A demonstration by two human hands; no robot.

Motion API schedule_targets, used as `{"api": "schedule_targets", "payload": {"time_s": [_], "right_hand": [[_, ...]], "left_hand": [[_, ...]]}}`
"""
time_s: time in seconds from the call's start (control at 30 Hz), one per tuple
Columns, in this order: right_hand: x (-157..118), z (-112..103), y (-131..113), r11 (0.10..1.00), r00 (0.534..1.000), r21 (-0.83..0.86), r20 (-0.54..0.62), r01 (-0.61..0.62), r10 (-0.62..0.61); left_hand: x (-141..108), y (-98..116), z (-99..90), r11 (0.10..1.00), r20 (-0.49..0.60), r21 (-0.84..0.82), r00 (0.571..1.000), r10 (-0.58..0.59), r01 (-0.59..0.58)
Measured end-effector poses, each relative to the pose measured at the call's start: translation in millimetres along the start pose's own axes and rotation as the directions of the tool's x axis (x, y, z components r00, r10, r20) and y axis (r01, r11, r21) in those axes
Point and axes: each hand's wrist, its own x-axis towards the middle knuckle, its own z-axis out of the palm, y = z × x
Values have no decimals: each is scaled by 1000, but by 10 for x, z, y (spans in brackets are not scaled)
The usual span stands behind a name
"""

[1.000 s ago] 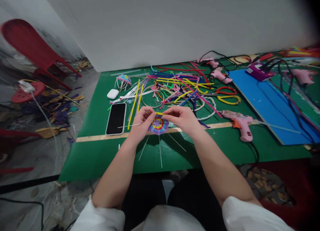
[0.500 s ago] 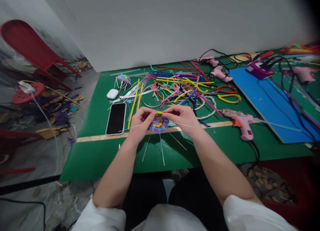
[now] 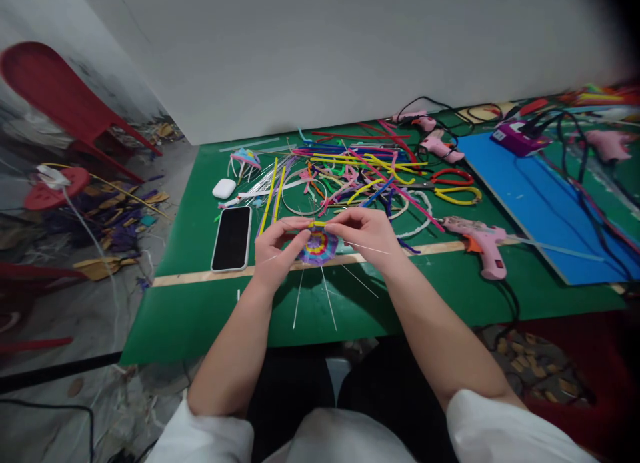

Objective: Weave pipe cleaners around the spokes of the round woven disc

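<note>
A small round woven disc (image 3: 319, 247) with purple, blue, red and yellow rings is held up above the front part of the table. Thin white spokes (image 3: 327, 299) stick out from its rim toward me. Along the far rim runs a short yellow pipe cleaner (image 3: 319, 224). My left hand (image 3: 278, 247) pinches the disc's left far edge between thumb and fingers. From the other side, my right hand (image 3: 369, 237) is closed with thumb and forefinger at the right end of the yellow pipe cleaner. Fingers partly hide the rim.
Loose pipe cleaners (image 3: 370, 161) are heaped behind my hands. A phone (image 3: 232, 238) and white earphone case (image 3: 224, 188) lie left. Scissors (image 3: 456, 187), a pink glue gun (image 3: 483, 244) with cord, and a blue board (image 3: 530, 209) are right. A small jellyfish-like craft piece (image 3: 245, 159) sits at back left.
The disc has tilted a little and its spokes have swung slightly right. My left hand's fingers have shifted at the rim, and the yellow pipe cleaner shows flatter between both hands.
</note>
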Motion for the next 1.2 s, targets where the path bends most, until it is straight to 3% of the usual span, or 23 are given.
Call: {"api": "schedule_targets", "payload": {"time_s": [0.17, 0.43, 0.7, 0.87, 1.2], "right_hand": [[2, -4, 6, 999, 1000, 32, 19, -8, 8], [15, 2, 51, 998, 1000, 56, 19, 13, -15], [19, -8, 53, 996, 1000, 87, 24, 9, -11], [18, 1, 51, 994, 999, 106, 40, -2, -2], [-15, 47, -18, 998, 998, 66, 66, 11, -15]], "left_hand": [[2, -51, -6, 985, 80, -152, 995, -64, 76], [-12, -53, 13, 977, 67, -140, 986, -155, 163], [-18, 46, 36, 994, 15, 8, 994, -112, 112], [-8, 39, 33, 998, 1, 7, 998, -67, 67], [-2, -27, 85, 946, -98, -203, 956, -275, 252]]}}
